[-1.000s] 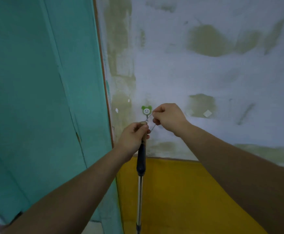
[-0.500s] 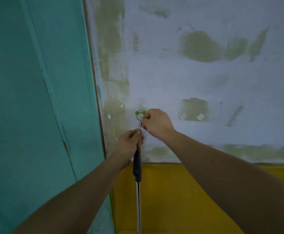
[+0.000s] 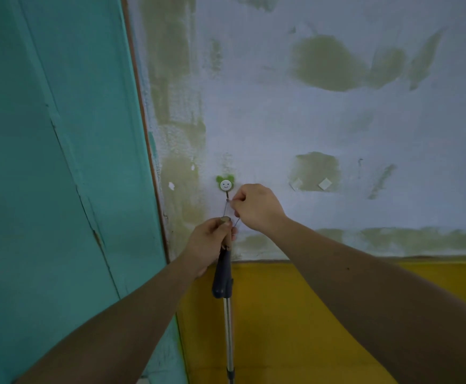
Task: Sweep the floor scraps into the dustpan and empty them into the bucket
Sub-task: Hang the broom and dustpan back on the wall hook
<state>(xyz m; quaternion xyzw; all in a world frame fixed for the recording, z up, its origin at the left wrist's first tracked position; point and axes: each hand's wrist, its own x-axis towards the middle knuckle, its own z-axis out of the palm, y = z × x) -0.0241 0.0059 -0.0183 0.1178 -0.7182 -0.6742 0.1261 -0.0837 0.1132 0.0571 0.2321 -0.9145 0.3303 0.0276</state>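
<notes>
Now right hand (image 3: 256, 207) loops string (image 3: 227, 207) onto hook (image 3: 225, 185).

two bare forearms, no sleeves in view — nothing worn on either wrist. left hand (image 3: 208, 241) and right hand (image 3: 256, 207) are bare too — no gloves, rings or bands visible.

Both bare forearms reach up from the lower corners toward the frame's centre. The left hand (image 3: 209, 242) is fisted, thumb on top, around the upper end of a handle. The right hand (image 3: 256, 207), just above and right, pinches a thin loop between fingertips.
</notes>
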